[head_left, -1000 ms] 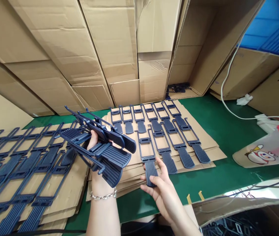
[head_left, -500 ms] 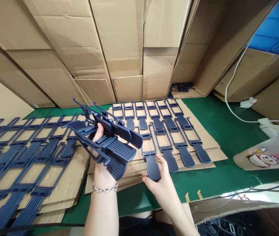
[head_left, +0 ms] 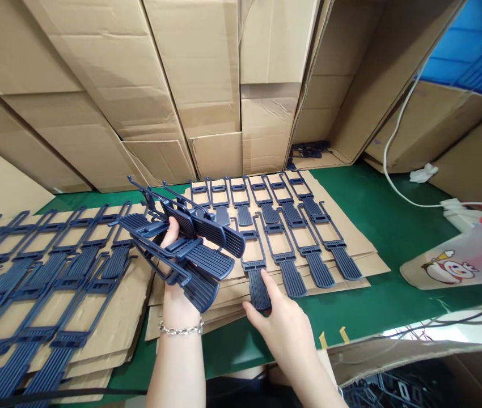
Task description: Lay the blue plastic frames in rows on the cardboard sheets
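Observation:
My left hand (head_left: 173, 241) is closed round a fanned bunch of several navy plastic brackets (head_left: 207, 258), each with a ribbed paddle and an open frame. It holds them above the cardboard, paddles pointing right. A single navy bracket (head_left: 259, 289) lies on the cardboard sheets (head_left: 362, 241) at the near left end of its row. On that bracket's ribbed paddle is my right hand (head_left: 283, 320), index finger on the top face and thumb at the lower left edge. Its other fingers are mostly hidden. Several more brackets (head_left: 318, 269) lie in two rows.
More brackets (head_left: 60, 294) cover another cardboard stack on the left. Tall cartons (head_left: 198, 73) wall the back of the green table (head_left: 377, 204). At the right stand a plastic cup (head_left: 449, 260) and a white cable (head_left: 388, 147). An open box (head_left: 411, 391) of dark parts sits below.
My right index finger has moved from the paddle's right edge onto its top face. My left hand keeps its bunch nearly still. The view has shifted slightly.

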`<state>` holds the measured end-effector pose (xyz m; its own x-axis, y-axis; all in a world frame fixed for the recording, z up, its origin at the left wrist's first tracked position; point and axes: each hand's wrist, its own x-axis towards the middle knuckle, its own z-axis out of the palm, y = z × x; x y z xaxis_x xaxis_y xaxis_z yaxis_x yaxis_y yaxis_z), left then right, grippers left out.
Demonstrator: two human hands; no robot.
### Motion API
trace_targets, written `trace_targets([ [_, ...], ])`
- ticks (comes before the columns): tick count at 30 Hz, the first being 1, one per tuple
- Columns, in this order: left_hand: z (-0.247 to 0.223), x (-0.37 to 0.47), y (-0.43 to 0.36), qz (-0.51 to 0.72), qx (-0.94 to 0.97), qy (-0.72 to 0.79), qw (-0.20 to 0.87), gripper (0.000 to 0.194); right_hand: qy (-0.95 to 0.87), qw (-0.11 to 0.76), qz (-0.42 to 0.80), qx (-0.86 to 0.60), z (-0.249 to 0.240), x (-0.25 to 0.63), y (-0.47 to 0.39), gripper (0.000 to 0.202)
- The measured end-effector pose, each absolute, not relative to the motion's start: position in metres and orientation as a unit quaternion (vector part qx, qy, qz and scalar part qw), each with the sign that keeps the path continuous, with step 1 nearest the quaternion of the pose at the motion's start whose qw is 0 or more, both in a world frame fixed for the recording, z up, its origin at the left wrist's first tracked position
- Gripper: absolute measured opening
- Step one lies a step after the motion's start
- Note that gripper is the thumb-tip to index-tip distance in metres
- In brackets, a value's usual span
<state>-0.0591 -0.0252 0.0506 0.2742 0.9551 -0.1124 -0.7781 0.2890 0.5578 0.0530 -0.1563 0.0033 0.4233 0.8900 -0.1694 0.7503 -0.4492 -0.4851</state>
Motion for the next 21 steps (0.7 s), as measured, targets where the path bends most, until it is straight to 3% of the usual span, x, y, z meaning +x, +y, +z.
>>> trace_targets([
  [7, 0.049, -0.0574, -0.0245, 0.574, 0.209, 0.21, 0.763, 0.033, -0.494, 0.125, 0.207, -0.835, 0.0097, 0.0562, -0.1535, 0.06],
  [21, 0.0418, -0.0557, -0.0169, 0.615, 0.183, 0.197, 0.741, 0.02, -0.516, 0.118, 0.195, -0.826, 0.0089, 0.0566, -0.1549, 0.058],
])
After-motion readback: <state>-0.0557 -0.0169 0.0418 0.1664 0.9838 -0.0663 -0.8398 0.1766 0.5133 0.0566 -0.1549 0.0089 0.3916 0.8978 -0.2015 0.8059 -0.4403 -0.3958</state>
